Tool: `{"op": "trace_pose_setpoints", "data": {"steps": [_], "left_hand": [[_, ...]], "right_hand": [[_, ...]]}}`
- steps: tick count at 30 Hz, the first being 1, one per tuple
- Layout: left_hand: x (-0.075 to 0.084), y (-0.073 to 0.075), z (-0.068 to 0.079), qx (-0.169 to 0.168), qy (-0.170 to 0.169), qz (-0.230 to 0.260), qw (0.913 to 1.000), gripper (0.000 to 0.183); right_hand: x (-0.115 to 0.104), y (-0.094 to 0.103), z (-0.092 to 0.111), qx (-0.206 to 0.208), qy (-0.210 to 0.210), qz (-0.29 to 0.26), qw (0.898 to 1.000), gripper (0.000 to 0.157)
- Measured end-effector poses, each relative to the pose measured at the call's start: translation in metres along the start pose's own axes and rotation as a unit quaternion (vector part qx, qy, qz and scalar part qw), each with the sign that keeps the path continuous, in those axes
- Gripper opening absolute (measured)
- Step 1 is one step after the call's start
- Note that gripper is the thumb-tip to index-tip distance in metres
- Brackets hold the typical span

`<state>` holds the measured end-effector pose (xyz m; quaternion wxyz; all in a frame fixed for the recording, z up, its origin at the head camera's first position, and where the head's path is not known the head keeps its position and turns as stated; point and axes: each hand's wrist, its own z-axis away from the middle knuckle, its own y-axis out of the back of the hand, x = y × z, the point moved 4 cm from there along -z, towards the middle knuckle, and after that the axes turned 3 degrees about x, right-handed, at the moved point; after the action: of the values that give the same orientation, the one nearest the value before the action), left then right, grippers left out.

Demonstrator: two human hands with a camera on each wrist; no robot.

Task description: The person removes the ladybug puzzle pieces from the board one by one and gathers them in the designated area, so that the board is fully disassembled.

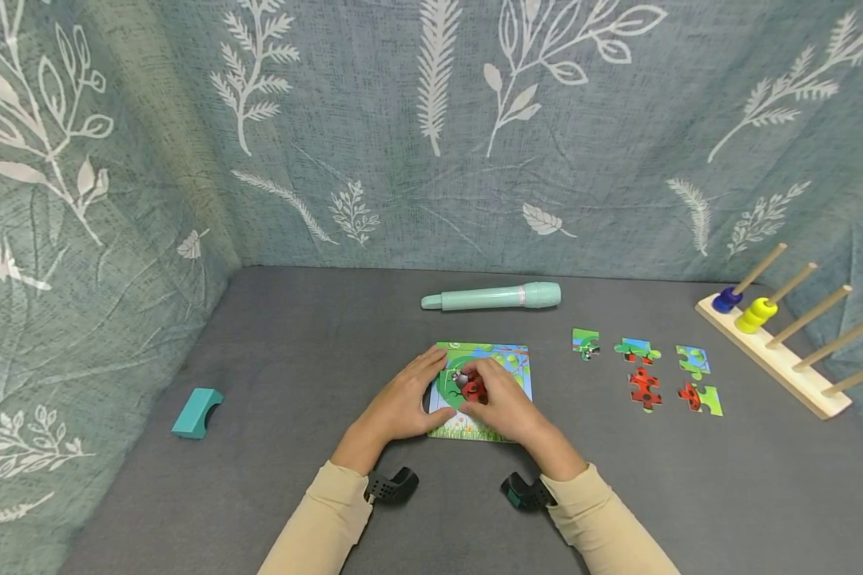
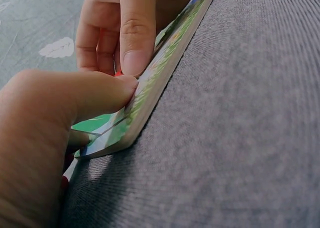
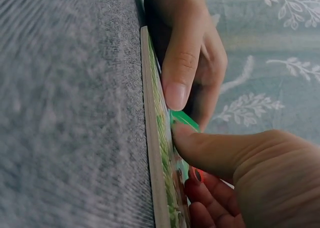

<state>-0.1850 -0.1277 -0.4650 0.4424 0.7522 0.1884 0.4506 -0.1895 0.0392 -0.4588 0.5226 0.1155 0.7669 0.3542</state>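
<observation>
A thin jigsaw puzzle board point(image 1: 467, 431) with a ladybug and grass picture lies flat on the dark table. My left hand point(image 1: 406, 399) rests along its left side, fingers stretched toward the far edge and thumb point(image 2: 112, 88) on the near part. Over the board's middle, my right hand point(image 1: 505, 402) pinches a puzzle piece point(image 3: 184, 119) between thumb and fingers. That piece is tilted up from the board in the right wrist view, its green edge beside both thumbs; the fingers hide much of it. Red ladybug artwork point(image 1: 475, 390) shows between the hands.
Several loose puzzle pieces point(image 1: 645, 387) lie right of the board. Beyond them stands a wooden peg rack point(image 1: 784, 359) with blue and yellow beads. A pale green microphone-shaped object point(image 1: 489, 298) lies behind the board, and a teal arch block point(image 1: 196, 414) sits far left.
</observation>
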Motion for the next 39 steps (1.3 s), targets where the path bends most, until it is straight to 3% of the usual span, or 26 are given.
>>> {"op": "trace_pose_setpoints", "data": {"steps": [4, 17, 23, 32, 39], "left_hand": [[0.000, 0.000, -0.001, -0.005, 0.006, 0.000, 1.0000, 0.079], [-0.001, -0.001, 0.000, -0.002, 0.002, -0.010, 1.0000, 0.079], [-0.002, -0.002, 0.002, -0.003, 0.009, -0.006, 0.9999, 0.079], [0.001, -0.003, 0.003, -0.006, 0.011, 0.005, 0.9999, 0.078], [0.001, -0.003, 0.003, -0.005, 0.012, 0.011, 0.9999, 0.079]], "right_hand": [[0.000, 0.001, 0.001, 0.004, -0.010, -0.004, 1.000, 0.041], [-0.003, 0.003, 0.001, 0.031, 0.027, 0.029, 0.999, 0.044], [-0.002, 0.008, 0.001, 0.039, 0.023, 0.020, 0.999, 0.042], [0.006, 0.037, 0.009, 0.023, -0.011, 0.013, 1.000, 0.042], [0.028, 0.070, 0.028, 0.025, -0.041, 0.042, 0.998, 0.046]]}}
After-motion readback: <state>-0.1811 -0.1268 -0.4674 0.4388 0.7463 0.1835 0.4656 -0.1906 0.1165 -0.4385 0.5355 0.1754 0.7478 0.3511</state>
